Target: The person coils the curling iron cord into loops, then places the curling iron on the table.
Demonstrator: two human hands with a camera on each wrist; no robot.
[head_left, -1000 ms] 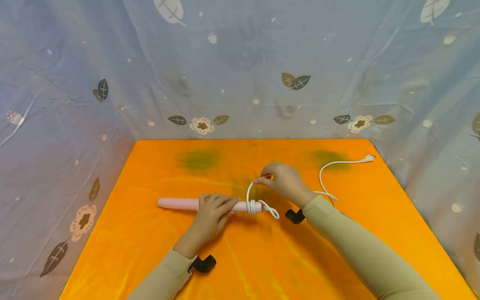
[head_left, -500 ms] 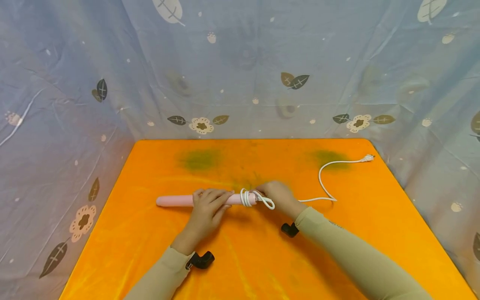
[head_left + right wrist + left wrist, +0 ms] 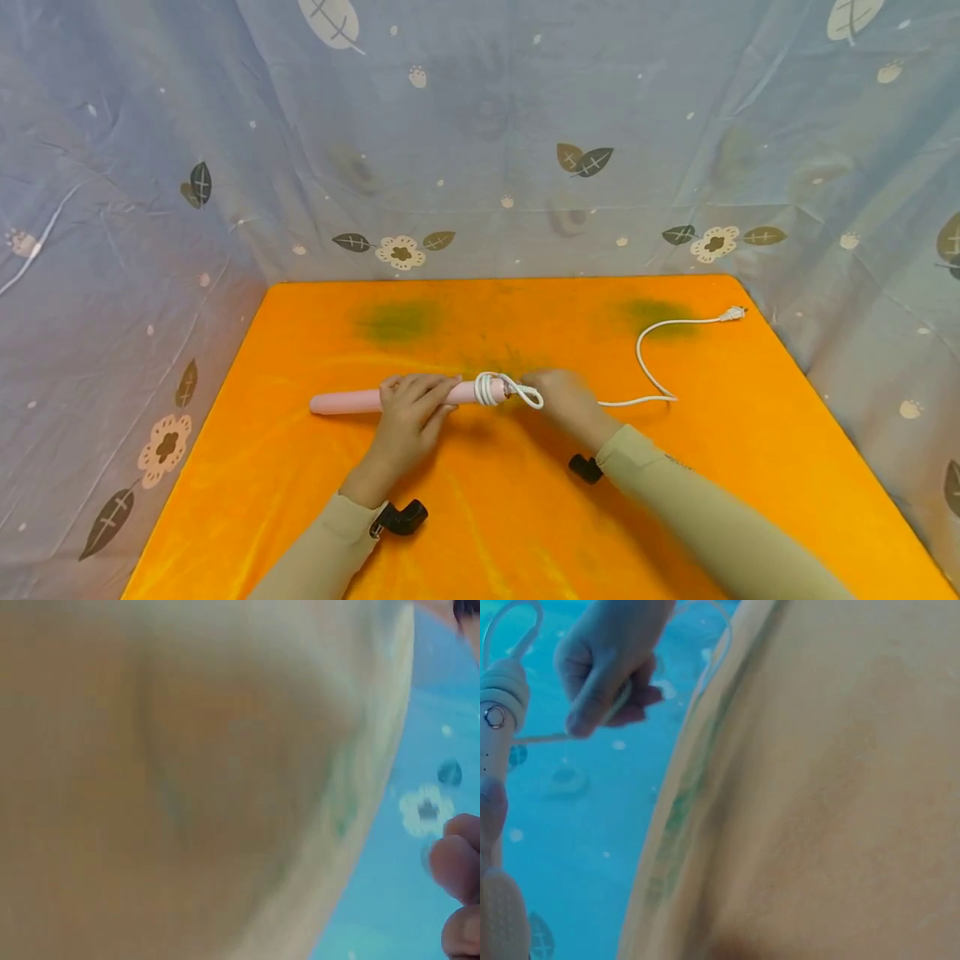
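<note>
A pink curling iron (image 3: pixel 345 403) lies sideways in the head view, its tapered end to the left. My left hand (image 3: pixel 408 417) grips its middle from above. White power cord (image 3: pixel 486 389) is wrapped in several turns round the right end of the handle, with a loop standing out past that end. Just right of the loop, my right hand (image 3: pixel 570 408), blurred in the head view, pinches the cord. The left wrist view shows a length of cord stretched from the handle (image 3: pixel 496 739) to the thumb and curled fingers of the right hand (image 3: pixel 611 667).
The orange-covered table (image 3: pixel 465 533) is enclosed by a patterned grey-blue curtain (image 3: pixel 495 125). The cord's free part (image 3: pixel 645 398) bends across the right side to a white plug (image 3: pixel 733 314) near the back right corner. Black wrist mounts (image 3: pixel 403 517) stick out at both wrists.
My right hand has come down from behind the handle to its right end, still holding the cord. The raised cord strand now lies round the handle. The curling iron has shifted slightly left and away.
</note>
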